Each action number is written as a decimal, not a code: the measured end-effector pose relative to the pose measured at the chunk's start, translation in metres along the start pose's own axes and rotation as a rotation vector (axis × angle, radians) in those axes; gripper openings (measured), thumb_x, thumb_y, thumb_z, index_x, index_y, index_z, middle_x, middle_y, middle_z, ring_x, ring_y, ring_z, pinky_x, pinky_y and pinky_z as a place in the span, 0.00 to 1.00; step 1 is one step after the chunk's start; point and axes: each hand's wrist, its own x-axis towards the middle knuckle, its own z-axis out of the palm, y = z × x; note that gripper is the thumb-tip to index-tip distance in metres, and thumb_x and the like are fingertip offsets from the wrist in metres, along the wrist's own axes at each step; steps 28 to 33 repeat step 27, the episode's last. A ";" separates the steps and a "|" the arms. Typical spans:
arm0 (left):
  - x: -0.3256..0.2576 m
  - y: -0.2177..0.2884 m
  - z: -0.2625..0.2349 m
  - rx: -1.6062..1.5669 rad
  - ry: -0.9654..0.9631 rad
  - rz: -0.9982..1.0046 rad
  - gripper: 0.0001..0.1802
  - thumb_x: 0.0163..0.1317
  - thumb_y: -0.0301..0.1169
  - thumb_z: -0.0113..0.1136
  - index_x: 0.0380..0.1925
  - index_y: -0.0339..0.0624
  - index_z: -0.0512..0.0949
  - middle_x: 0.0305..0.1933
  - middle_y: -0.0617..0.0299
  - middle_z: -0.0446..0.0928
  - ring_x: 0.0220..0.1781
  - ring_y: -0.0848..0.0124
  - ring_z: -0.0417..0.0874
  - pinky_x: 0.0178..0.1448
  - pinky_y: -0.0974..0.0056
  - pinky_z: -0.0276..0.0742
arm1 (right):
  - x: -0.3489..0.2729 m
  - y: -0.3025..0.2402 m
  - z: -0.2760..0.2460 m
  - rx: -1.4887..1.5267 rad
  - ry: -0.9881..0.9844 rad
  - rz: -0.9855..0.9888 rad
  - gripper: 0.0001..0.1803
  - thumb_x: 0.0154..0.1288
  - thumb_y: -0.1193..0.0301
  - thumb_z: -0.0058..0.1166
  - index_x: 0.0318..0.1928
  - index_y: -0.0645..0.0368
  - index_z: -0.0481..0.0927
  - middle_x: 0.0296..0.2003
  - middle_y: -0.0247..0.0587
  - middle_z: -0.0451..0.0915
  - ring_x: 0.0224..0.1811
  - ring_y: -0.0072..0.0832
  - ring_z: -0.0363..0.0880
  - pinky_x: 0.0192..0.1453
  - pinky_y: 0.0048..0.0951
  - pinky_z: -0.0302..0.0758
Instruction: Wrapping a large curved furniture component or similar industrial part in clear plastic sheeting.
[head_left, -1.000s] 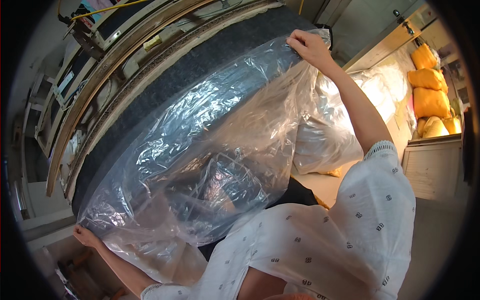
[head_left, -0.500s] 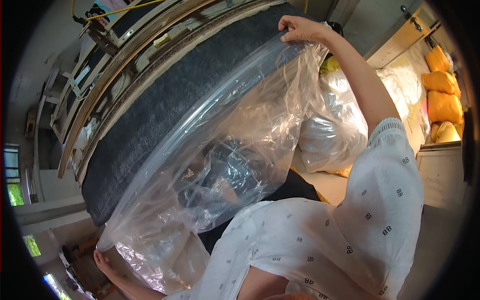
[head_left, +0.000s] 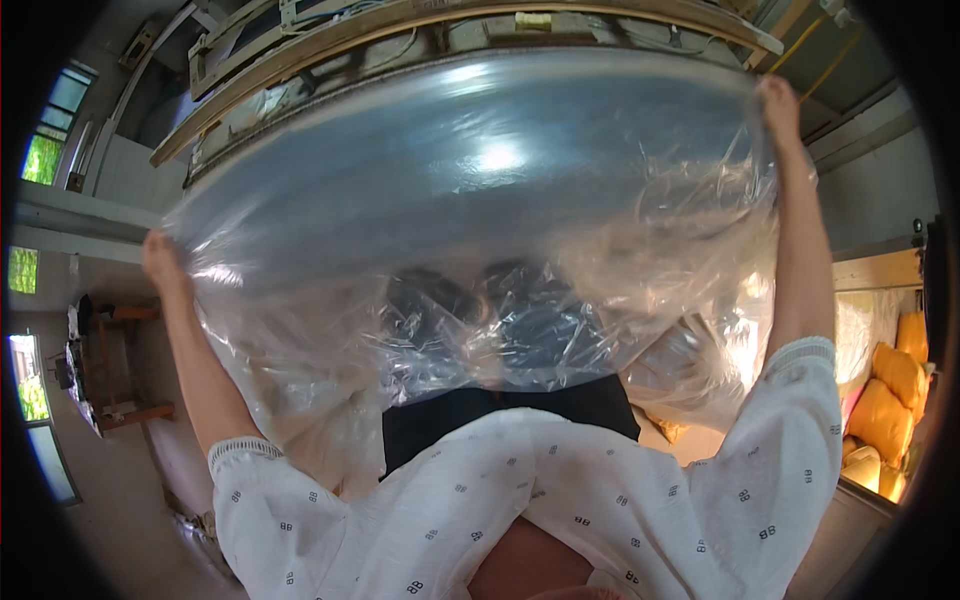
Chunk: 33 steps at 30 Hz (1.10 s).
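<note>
A wide sheet of clear plastic film (head_left: pixel 480 200) stretches between my two hands, spread over a long dark padded surface that shows through it. My left hand (head_left: pixel 165 258) is closed on the film's left corner. At the far right corner, my right hand (head_left: pixel 780 110) grips the film, its fingers partly blurred. The near part of the film hangs in creases in front of my black-clothed legs (head_left: pixel 510 405).
Past the film's far edge runs a long wooden rail (head_left: pixel 400 22) with cables beside it. Orange bundles (head_left: pixel 885 395) are stacked at the right. A brown wooden frame (head_left: pixel 125 412) stands at the left, near windows (head_left: pixel 38 380).
My view has turned and levelled. Both arms are now raised and stretched forward, and the film that sloped across the dark surface now reaches over it to its far edge.
</note>
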 end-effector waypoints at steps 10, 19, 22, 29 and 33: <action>0.028 -0.027 0.093 0.050 -0.121 0.070 0.13 0.58 0.35 0.59 0.36 0.36 0.80 0.34 0.65 0.78 0.36 0.78 0.74 0.44 0.74 0.68 | -0.018 -0.008 0.033 0.317 0.014 0.077 0.11 0.59 0.65 0.54 0.37 0.59 0.78 0.30 0.28 0.76 0.33 0.17 0.70 0.42 0.19 0.66; 0.044 -0.032 0.123 0.087 -0.068 -0.005 0.13 0.54 0.36 0.62 0.34 0.38 0.80 0.32 0.66 0.77 0.33 0.78 0.71 0.39 0.73 0.67 | 0.001 -0.003 0.045 0.207 0.033 0.114 0.15 0.54 0.63 0.58 0.34 0.62 0.78 0.30 0.34 0.75 0.33 0.21 0.70 0.40 0.22 0.67; 0.053 -0.034 0.111 0.218 -0.018 0.001 0.14 0.51 0.38 0.63 0.31 0.38 0.80 0.29 0.67 0.75 0.30 0.77 0.69 0.36 0.72 0.65 | 0.005 -0.004 0.049 0.036 0.139 0.046 0.16 0.50 0.62 0.61 0.31 0.64 0.76 0.30 0.39 0.73 0.31 0.26 0.69 0.40 0.25 0.67; 0.057 -0.043 0.109 0.364 0.030 -0.112 0.17 0.50 0.40 0.62 0.32 0.37 0.80 0.27 0.64 0.75 0.29 0.75 0.70 0.35 0.70 0.66 | 0.004 -0.004 0.051 -0.025 0.250 0.015 0.17 0.48 0.63 0.62 0.27 0.63 0.72 0.30 0.43 0.72 0.29 0.28 0.68 0.38 0.27 0.67; 0.057 -0.043 0.109 0.364 0.030 -0.112 0.17 0.50 0.40 0.62 0.32 0.37 0.80 0.27 0.64 0.75 0.29 0.75 0.70 0.35 0.70 0.66 | 0.004 -0.004 0.051 -0.025 0.250 0.015 0.17 0.48 0.63 0.62 0.27 0.63 0.72 0.30 0.43 0.72 0.29 0.28 0.68 0.38 0.27 0.67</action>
